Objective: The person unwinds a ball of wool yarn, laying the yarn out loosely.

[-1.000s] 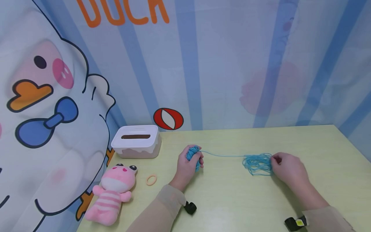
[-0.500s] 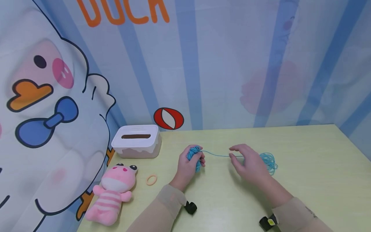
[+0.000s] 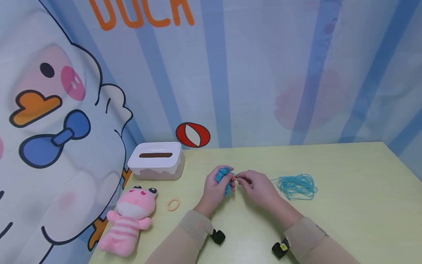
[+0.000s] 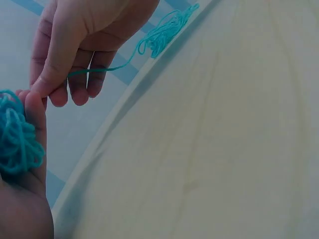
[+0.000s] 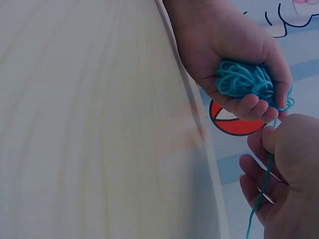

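The left hand (image 3: 213, 187) is gripping a yarn bundle (image 3: 222, 174); the right hand (image 3: 260, 187), having just moved in, is pinching the strand (image 5: 261, 193) beside it, apparently advancing the winding. Farther right, the loose coil (image 3: 298, 186) is lying on the worktop (image 3: 356, 209).

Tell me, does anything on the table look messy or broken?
The blue yarn pile to the right of the right hand looks a bit messy, its loops loose and crisscrossed. Nothing looks spilled or broken.
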Tool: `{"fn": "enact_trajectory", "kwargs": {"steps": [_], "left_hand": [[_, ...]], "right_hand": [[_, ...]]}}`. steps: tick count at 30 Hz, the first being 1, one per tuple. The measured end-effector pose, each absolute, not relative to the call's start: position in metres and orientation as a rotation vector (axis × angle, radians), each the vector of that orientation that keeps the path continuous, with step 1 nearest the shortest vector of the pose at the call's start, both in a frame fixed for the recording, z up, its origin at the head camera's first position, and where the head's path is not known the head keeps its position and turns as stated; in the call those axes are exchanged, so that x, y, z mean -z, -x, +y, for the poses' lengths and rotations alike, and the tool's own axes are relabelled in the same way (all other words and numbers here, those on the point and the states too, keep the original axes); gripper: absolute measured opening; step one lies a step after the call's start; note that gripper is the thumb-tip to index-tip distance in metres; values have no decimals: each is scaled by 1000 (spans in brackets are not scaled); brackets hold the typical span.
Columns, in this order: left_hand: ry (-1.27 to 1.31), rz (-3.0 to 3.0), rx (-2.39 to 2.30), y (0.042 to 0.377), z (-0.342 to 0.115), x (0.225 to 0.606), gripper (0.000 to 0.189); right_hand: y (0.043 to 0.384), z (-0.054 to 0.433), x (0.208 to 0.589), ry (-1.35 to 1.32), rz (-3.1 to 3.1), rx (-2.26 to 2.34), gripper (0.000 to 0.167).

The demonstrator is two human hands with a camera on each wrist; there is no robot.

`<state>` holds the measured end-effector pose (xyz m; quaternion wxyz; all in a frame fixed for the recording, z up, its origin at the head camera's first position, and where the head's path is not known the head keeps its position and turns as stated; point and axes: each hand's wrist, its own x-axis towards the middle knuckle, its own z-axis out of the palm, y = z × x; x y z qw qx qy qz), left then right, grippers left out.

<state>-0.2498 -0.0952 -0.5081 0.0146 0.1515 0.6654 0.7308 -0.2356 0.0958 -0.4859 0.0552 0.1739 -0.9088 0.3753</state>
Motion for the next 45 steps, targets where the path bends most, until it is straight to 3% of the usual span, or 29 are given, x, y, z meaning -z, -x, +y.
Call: {"fn": "enact_trajectory", "kwargs": {"steps": [4,14,45], "left_hand": [[-484,2075,-2273,252,-94,510,34],[-387,2140,-2283,254,-98,513,39],[-219,2136,-2324,257,-99,514,35]], "right_hand": [[232,101,485,-445,-2701,-1143,21],[221,139,480,-297,-2588,-1268,22],[202,275,488,33,-2626,-1007,38]]}}
